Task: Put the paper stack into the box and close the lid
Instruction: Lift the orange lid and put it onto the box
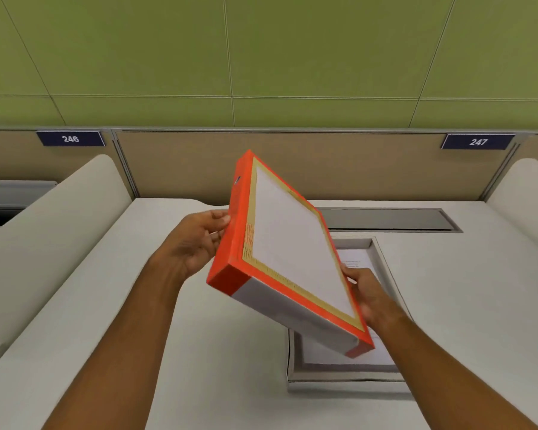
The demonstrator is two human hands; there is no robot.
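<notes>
An orange-edged lid [289,252] with a white panel and gold border hangs tilted in the air over the desk. My left hand [196,240] touches its upper left side with fingers spread. My right hand [370,296] grips its lower right edge. Below and to the right lies the open grey box [295,375], partly hidden by the lid. Inside the box rests the white paper stack [354,262], with small print visible near its top.
The white desk [230,352] has a grey slot cover [385,218] at the back. Curved white dividers [53,237] rise on the left and at the far right. A beige partition carries number plates 246 [70,138] and 247 [478,141].
</notes>
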